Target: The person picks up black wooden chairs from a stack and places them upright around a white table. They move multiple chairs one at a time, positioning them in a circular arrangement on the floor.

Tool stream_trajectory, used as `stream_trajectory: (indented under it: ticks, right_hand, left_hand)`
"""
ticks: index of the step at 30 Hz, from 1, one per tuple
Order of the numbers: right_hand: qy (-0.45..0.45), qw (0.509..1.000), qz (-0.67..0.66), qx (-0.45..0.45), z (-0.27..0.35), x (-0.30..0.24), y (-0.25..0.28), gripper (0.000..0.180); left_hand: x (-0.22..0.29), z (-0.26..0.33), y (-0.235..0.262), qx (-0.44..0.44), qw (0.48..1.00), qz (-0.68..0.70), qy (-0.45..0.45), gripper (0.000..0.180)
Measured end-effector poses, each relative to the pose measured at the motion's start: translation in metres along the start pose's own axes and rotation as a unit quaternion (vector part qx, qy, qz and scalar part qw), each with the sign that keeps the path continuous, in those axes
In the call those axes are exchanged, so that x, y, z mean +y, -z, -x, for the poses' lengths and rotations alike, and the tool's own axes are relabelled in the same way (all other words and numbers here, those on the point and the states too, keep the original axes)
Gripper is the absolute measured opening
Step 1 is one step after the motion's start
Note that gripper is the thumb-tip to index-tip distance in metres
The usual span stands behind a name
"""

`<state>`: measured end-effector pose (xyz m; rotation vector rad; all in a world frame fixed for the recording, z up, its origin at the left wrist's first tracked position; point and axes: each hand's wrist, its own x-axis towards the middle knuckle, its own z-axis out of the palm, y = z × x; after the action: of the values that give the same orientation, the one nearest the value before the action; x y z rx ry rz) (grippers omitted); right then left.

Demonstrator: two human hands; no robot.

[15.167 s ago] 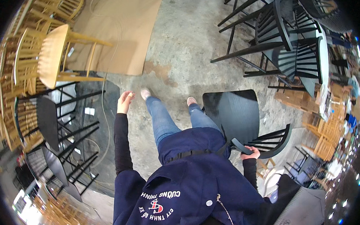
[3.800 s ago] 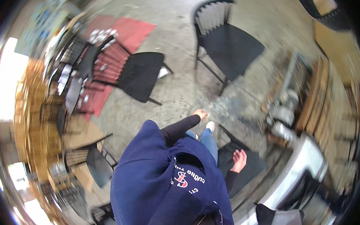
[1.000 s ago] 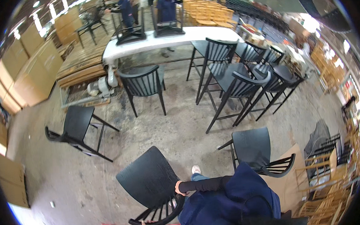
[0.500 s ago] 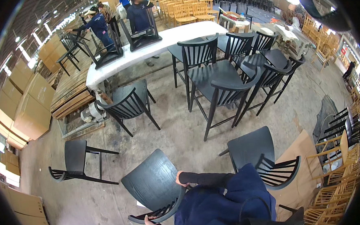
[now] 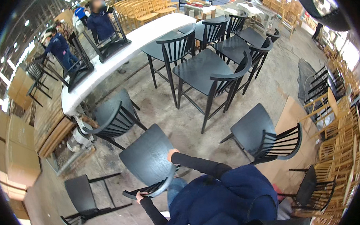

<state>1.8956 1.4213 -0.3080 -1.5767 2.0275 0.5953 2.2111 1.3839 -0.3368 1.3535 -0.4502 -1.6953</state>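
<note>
My left hand (image 5: pixel 140 195) grips the curved top rail of the black chair (image 5: pixel 149 159). The chair is tilted just ahead of me, seat facing up, backrest toward me, long axis running away from me. My right hand (image 5: pixel 172 154) clasps the seat's right edge.

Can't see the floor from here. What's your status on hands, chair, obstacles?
Left hand gripping the backrest rail, right hand on the seat edge. Black chair held, tilted. Another black chair close ahead, low stool to the left.
</note>
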Motion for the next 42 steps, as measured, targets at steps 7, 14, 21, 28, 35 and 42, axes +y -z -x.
stream_trajectory:
  ticks: [7, 14, 21, 28, 35, 42]
  right_hand:
    - [0.065, 0.98, -0.129, 0.138, 0.033, -0.032, -0.017, 0.029]
    - [0.055, 0.976, -0.175, 0.119, 0.027, -0.034, -0.009, 0.029]
    - [0.051, 0.954, -0.226, 0.19, 0.039, -0.032, -0.014, 0.053]
    - [-0.163, 0.882, -0.37, 0.242, 0.111, 0.061, -0.094, 0.059]
    - [-0.484, 0.828, -0.221, 0.174, 0.28, 0.247, -0.264, 0.045]
    - [-0.525, 0.784, -0.309, -0.118, 0.409, 0.331, -0.373, 0.059]
  left_hand:
    - [0.019, -0.08, 0.016, 0.151, 0.985, -0.056, 0.056, 0.015]
    - [0.027, -0.082, 0.0, 0.28, 0.95, -0.117, 0.068, 0.017]
    - [0.014, -0.098, 0.027, 0.241, 0.951, -0.189, 0.036, 0.032]
    - [-0.006, -0.093, 0.056, 0.236, 0.914, -0.307, -0.118, 0.078]
    - [-0.062, 0.024, 0.02, 0.105, 0.927, -0.289, 0.215, 0.07]
    - [-0.133, 0.106, -0.019, -0.052, 0.827, -0.464, 0.314, 0.061]
